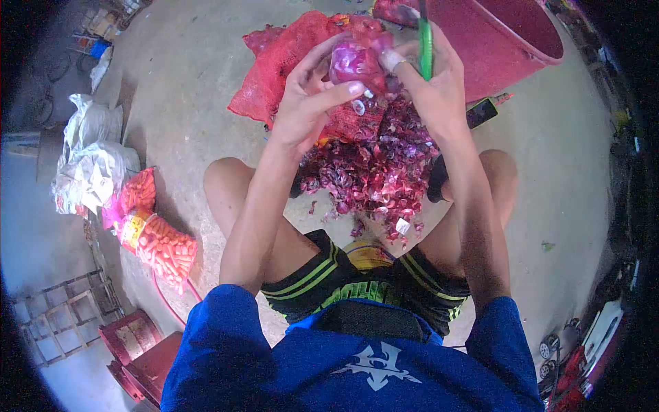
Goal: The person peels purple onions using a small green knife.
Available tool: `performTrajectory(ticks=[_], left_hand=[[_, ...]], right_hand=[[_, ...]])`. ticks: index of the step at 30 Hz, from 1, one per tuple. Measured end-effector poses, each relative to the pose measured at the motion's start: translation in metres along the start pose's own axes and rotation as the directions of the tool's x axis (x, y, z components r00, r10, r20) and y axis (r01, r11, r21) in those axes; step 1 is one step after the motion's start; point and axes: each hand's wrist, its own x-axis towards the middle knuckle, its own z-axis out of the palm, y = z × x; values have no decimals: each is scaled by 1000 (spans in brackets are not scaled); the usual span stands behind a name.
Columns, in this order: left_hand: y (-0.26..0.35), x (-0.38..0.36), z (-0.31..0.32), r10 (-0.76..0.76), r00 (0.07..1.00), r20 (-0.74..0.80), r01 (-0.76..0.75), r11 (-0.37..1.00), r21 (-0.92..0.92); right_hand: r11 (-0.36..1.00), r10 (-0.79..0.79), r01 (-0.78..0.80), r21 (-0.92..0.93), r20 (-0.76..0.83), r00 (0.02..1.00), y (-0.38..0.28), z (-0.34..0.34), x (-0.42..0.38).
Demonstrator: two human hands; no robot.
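Note:
My left hand (pixel 307 103) is closed around a shiny purple-red onion (pixel 351 62), with the thumb along its lower side. Beside it, my right hand (pixel 436 86) grips a knife by its green handle (pixel 426 53), the dark blade pointing up out of view. The right thumb reaches toward the onion's right side; whether it touches is blurred. Below both hands lies a heap of dry onion skins (pixel 374 175) between my legs. A red mesh sack (pixel 285 65) rests just behind the onion, partly hidden by my hands.
A large red tub (pixel 511 48) stands at the upper right, with a phone (pixel 482 113) on the floor below it. To the left are white sacks (pixel 99 172) and a clear bag of orange, stick-shaped pieces (pixel 165 248). Red metal boxes (pixel 141 350) sit lower left.

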Motion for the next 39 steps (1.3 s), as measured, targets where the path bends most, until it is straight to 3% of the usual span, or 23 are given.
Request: performTrajectory(ticks=[4,7,8,9,10,12,15,18,23,26,28,31,35,37,39], left_hand=[[3,2,4,46,997,-63,-41,996,78],[5,5,4,141,985,-103,-116,968,221],[7,5,4,145,984,-107,-118,967,226],[8,5,3,205,972,-112,-154,923,352],[10,5,3,261,959,-110,-182,864,470],[11,5,5,260,956,-137,-174,877,448],[9,7,-3,279,951,-130,-197,876,440],[8,7,-5,299,950,-89,-228,859,458],[11,5,-3,315,946,-82,-233,830,507],[12,4,-6,351,935,-44,-265,778,569],[12,6,-11,426,905,12,-317,654,687],[15,6,-15,474,879,52,-353,573,740],[18,1,-9,455,890,-31,-290,617,732],[17,5,-17,519,850,90,-362,452,815],[16,5,-20,516,853,76,-354,467,810]], right_hand=[[993,121,-121,1,6,993,14,-7,4],[994,-10,18,-105,75,997,18,-12,4],[955,-190,216,-205,140,972,22,-16,4],[868,-351,405,-288,221,910,26,-18,3],[870,-349,403,-284,224,910,22,-17,1],[919,-196,295,-260,349,917,5,-19,-8],[930,-117,263,-257,471,874,-8,-18,-14],[948,-188,285,-141,473,861,-5,-12,-14],[922,-192,326,-210,485,853,1,-14,-13],[924,-162,312,-223,511,844,-4,-17,-13],[922,-133,302,-244,532,836,-7,-17,-14],[931,-111,270,-245,516,849,-7,-15,-14],[945,-124,266,-190,545,829,-4,-19,-13],[952,-130,262,-157,566,814,-3,-19,-11],[951,-111,251,-180,559,822,-1,-19,-11]])
